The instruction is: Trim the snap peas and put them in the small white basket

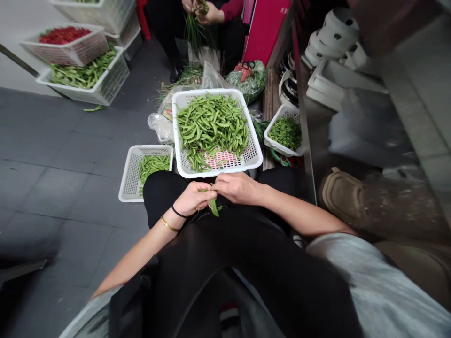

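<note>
My left hand point(192, 198) and my right hand point(237, 188) meet over my lap, both closed on one green pea pod point(213, 205) whose end hangs down between them. Right in front of my knees stands a large white basket point(254, 151) heaped with green pods. To its left on the floor is a smaller white basket point(129, 174) with a few pods point(153, 164) inside. I wear a black band and a gold bangle on the left wrist.
A small basket of chopped greens point(286, 133) sits to the right by a steel counter point(369, 155). Far left, stacked baskets hold green pods point(84, 75) and red chillies point(63, 35). Another person point(207, 14) sits ahead handling long green stalks; plastic bags point(246, 77) lie around.
</note>
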Tool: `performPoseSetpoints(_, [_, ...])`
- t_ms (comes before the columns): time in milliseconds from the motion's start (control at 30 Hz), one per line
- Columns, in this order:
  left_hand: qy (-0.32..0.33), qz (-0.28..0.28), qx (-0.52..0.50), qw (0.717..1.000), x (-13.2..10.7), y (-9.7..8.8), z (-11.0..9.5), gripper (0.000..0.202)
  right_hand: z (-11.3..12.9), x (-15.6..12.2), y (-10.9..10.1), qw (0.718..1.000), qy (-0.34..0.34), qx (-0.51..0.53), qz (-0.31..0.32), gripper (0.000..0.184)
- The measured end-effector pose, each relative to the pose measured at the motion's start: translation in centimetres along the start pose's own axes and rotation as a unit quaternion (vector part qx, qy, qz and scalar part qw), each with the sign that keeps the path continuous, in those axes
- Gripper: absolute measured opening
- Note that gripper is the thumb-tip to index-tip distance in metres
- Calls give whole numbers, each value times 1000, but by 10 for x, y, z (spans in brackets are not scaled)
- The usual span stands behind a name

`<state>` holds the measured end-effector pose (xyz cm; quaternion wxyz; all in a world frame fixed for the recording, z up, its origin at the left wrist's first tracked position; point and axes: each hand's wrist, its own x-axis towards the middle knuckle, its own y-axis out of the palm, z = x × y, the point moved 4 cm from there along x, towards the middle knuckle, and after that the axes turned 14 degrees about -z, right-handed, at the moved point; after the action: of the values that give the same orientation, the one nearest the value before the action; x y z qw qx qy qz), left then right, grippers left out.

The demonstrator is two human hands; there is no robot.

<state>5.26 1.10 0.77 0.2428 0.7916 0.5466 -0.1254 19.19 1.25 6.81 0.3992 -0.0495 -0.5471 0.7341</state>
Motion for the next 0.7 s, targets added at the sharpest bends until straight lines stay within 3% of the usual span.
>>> performPoseSetpoints(167, [174, -121, 126, 969, -12, 0, -20, 22, -3, 2, 15, 997, 75, -14, 2, 22])
performPoseSetpoints(267, [227, -180, 119, 950, -18, -5, -30, 20, -6, -2, 20, 988, 156, -6, 3, 17])
performPoseSetpoints(367, [195, -221, 5, 955, -15, -21, -32, 19, -13, -12, 15, 979, 198, 31, 31, 12])
performPoseSetpoints(467, [143, -211, -153, 955, -4, -40, -30, 23, -30, -22, 2, 965, 194, 54, 167, 9])
performPoseSetpoints(533, [108, -172, -206, 957, 4, -44, -25, 19, -50, -19, -5, 950, 206, 52, 230, 20])
performPoseSetpoints(633, [29, -101, -223, 969, 13, -36, -12, 18, -91, 10, -3, 952, 244, -11, 186, 36])
performPoseSetpoints(700, [-17, -73, -220, 973, 16, -29, -3, 18, -120, 37, 15, 942, 280, -96, 157, 34])
